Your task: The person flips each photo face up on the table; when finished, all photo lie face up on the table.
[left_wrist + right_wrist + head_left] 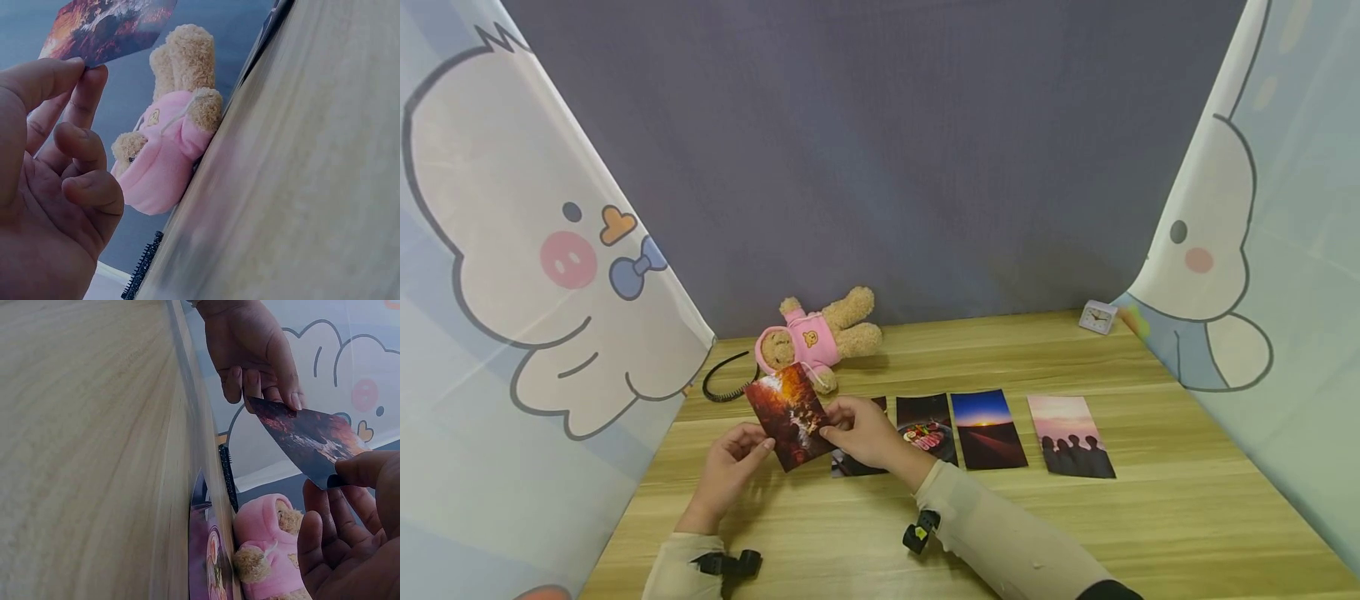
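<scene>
A photo print [787,410] with fiery orange and dark red tones is held up tilted above the table, between both hands. My left hand [727,467] pinches its lower left edge between thumb and fingers, as the left wrist view also shows. On the other side, my right hand [868,433] pinches the right edge with its thumb on the front. Beneath the right hand lies a dark photo [855,467], mostly covered. To its right lie a food photo [927,417], a sunset photo [988,446] and a pink-sky photo with silhouettes [1067,417].
Behind the held print a teddy bear [812,337] in a pink hoodie lies on the wooden table [1165,508]. A black toothed headband [718,395] is left of it. A small white clock [1097,317] stands at the back right. Cartoon-printed curtains flank the table.
</scene>
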Action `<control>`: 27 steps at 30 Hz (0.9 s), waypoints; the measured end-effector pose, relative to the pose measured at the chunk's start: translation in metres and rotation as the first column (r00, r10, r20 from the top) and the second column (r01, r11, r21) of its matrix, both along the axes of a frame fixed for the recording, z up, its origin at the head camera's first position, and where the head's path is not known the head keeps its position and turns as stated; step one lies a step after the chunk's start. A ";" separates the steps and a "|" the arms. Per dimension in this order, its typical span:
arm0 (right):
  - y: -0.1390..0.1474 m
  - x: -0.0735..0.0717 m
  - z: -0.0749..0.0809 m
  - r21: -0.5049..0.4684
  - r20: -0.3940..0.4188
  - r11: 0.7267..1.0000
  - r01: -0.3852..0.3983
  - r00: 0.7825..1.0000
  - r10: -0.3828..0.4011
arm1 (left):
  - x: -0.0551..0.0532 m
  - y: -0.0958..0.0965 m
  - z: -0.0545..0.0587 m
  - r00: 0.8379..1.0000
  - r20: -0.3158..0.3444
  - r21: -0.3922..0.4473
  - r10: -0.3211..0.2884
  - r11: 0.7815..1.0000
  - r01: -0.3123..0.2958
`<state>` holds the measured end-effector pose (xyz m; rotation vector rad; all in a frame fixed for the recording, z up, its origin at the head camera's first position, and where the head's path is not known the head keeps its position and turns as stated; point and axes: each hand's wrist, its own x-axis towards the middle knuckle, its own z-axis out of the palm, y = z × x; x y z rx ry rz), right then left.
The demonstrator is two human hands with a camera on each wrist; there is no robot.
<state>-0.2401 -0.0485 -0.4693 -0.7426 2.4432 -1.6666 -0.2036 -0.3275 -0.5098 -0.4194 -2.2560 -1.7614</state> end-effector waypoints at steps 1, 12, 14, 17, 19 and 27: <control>0.000 0.000 0.000 0.000 0.000 1.000 0.000 1.000 0.000 | 0.000 0.000 0.000 1.000 0.001 0.003 0.009 1.000 -0.009; 0.000 -0.001 -0.004 -0.017 0.006 1.000 -0.002 1.000 0.002 | -0.001 -0.001 0.002 0.998 0.018 -0.010 0.054 0.999 -0.053; 0.000 0.000 -0.005 -0.029 0.019 1.000 -0.009 1.000 0.009 | -0.001 -0.002 0.002 0.998 0.018 -0.021 0.057 0.998 -0.057; -0.001 0.000 -0.008 -0.071 0.054 0.997 -0.033 0.998 0.037 | 0.000 -0.003 0.002 0.998 0.022 -0.043 0.061 0.997 -0.060; -0.001 0.000 -0.009 -0.103 0.080 0.994 -0.046 0.995 0.055 | 0.000 -0.003 0.002 0.998 0.028 -0.054 0.061 0.997 -0.060; -0.005 -0.002 -0.016 -0.158 0.150 0.986 -0.049 0.986 0.073 | -0.002 -0.004 0.002 0.996 0.050 -0.069 0.080 0.995 -0.076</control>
